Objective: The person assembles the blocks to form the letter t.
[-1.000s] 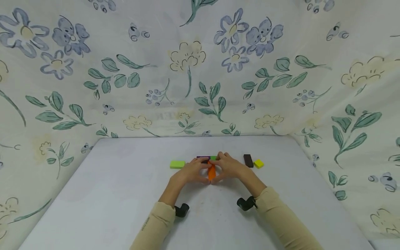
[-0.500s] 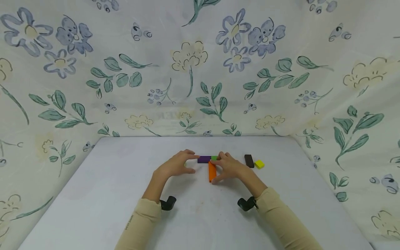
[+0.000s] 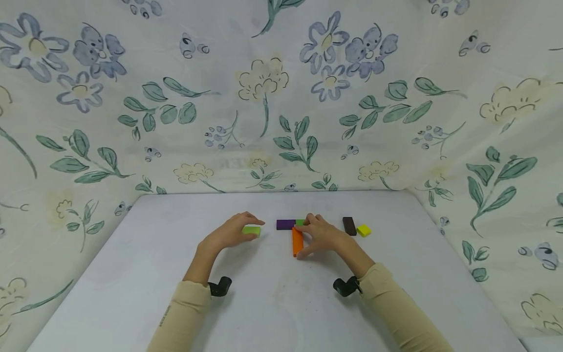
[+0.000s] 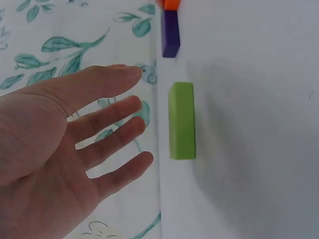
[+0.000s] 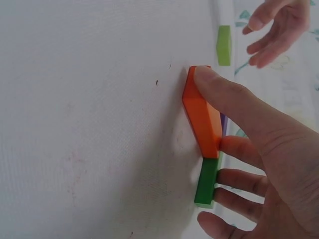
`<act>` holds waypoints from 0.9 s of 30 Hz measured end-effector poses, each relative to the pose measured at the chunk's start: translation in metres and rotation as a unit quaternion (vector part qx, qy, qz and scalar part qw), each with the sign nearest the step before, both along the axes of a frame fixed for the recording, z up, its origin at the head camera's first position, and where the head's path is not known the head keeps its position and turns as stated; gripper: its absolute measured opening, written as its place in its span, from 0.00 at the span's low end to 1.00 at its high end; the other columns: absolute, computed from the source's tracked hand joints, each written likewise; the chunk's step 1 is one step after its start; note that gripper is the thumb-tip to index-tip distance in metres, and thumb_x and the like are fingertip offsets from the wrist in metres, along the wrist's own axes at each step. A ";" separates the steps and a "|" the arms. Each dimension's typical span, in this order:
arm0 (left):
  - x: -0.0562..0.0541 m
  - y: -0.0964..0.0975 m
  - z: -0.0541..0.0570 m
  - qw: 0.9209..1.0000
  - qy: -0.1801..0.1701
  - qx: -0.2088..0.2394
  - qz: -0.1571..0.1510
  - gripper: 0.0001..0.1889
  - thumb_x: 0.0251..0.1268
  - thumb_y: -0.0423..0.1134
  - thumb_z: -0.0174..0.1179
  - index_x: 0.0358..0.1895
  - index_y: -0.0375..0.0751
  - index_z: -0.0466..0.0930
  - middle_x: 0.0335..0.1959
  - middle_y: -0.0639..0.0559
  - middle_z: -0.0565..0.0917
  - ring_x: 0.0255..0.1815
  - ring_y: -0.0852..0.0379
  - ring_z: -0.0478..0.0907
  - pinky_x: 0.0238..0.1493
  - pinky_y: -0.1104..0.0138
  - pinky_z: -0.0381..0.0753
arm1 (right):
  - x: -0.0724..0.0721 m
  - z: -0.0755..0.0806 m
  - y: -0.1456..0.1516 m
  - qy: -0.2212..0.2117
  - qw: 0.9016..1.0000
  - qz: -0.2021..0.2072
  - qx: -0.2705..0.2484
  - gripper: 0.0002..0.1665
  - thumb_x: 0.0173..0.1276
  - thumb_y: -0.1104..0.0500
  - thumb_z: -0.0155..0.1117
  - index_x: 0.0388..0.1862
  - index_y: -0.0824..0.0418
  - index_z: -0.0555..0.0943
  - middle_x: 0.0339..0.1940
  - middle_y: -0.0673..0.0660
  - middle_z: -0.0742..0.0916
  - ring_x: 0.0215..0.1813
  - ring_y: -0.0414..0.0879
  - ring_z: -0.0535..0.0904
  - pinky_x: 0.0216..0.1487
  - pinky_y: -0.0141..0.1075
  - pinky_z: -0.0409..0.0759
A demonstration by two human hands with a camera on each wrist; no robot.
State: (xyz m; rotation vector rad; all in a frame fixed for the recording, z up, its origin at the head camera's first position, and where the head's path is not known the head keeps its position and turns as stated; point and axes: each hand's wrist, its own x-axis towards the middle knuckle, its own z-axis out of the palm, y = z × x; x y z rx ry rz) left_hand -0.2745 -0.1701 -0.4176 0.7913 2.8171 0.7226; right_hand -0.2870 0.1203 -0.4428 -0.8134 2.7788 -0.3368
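Note:
My left hand (image 3: 230, 231) hovers over a light green block (image 4: 183, 121), its fingers apart from it in the left wrist view. My right hand (image 3: 324, 234) holds an orange block (image 3: 297, 243) between thumb, at its near end, and index finger, at its far end. Two other fingertips of that hand touch a darker green block (image 5: 206, 182). A purple block (image 3: 286, 225) lies end to end with the green one, and the orange block meets them at a right angle, like a T. The right hand partly covers the green block in the head view.
Right of the right hand lie a dark brown block (image 3: 349, 226) and a small yellow block (image 3: 363, 230). The white table (image 3: 281, 313) ends at the back against a flower-printed cloth (image 3: 246, 117). A black camera is worn on each wrist.
My left hand has left the orange block and moved left to the light green block, its fingers spread. The right hand has stayed at the orange block.

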 end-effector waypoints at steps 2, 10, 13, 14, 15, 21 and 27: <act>-0.001 -0.004 -0.002 1.000 0.002 0.004 -0.002 0.21 0.63 0.34 0.64 0.60 0.40 0.80 0.59 0.41 0.79 0.63 0.41 0.73 0.65 0.47 0.71 | 0.000 0.001 0.000 0.003 1.000 0.003 0.000 0.53 0.48 0.32 0.75 0.72 0.49 0.71 0.59 0.57 0.74 0.60 0.52 0.67 0.60 0.44 0.77; -0.005 -0.021 -0.010 0.999 -0.025 0.027 0.008 0.20 0.62 0.31 0.63 0.58 0.38 0.81 0.55 0.40 0.82 0.59 0.42 0.76 0.64 0.47 0.73 | 0.003 0.002 0.001 0.000 1.000 0.001 -0.003 0.52 0.49 0.32 0.75 0.72 0.49 0.71 0.60 0.58 0.74 0.60 0.52 0.67 0.60 0.44 0.77; -0.006 -0.024 -0.012 0.998 -0.046 0.036 0.014 0.20 0.61 0.29 0.62 0.58 0.38 0.81 0.53 0.41 0.82 0.57 0.44 0.77 0.62 0.49 0.74 | 0.003 0.002 0.001 -0.001 1.000 0.000 0.000 0.53 0.49 0.32 0.75 0.72 0.49 0.70 0.60 0.57 0.74 0.60 0.51 0.67 0.60 0.43 0.77; -0.007 -0.024 -0.013 0.998 -0.051 0.037 0.015 0.21 0.60 0.29 0.62 0.58 0.38 0.81 0.53 0.41 0.82 0.57 0.44 0.77 0.62 0.49 0.74 | 0.003 0.003 0.001 -0.002 1.000 -0.001 0.000 0.53 0.49 0.32 0.75 0.72 0.48 0.70 0.60 0.57 0.74 0.60 0.51 0.67 0.60 0.43 0.77; -0.008 -0.024 -0.014 0.998 -0.055 0.037 0.015 0.21 0.60 0.29 0.62 0.59 0.38 0.81 0.53 0.42 0.82 0.57 0.45 0.77 0.62 0.49 0.75 | 0.003 0.003 0.001 -0.003 1.000 -0.002 -0.001 0.53 0.49 0.32 0.75 0.72 0.48 0.70 0.60 0.57 0.74 0.61 0.51 0.67 0.60 0.44 0.77; -0.011 -0.024 -0.017 0.998 -0.048 0.036 0.027 0.21 0.59 0.29 0.62 0.58 0.39 0.81 0.55 0.42 0.81 0.60 0.43 0.76 0.64 0.48 0.72 | 0.002 0.002 0.002 -0.002 1.000 -0.002 -0.002 0.53 0.49 0.32 0.75 0.72 0.49 0.70 0.61 0.58 0.74 0.61 0.52 0.67 0.61 0.45 0.77; -0.014 -0.025 -0.021 0.999 -0.025 0.022 0.032 0.22 0.57 0.27 0.62 0.58 0.39 0.81 0.57 0.40 0.79 0.63 0.40 0.73 0.66 0.46 0.71 | 0.001 0.000 0.002 -0.004 1.000 -0.002 0.004 0.53 0.49 0.31 0.74 0.72 0.48 0.70 0.61 0.57 0.74 0.61 0.51 0.67 0.60 0.44 0.77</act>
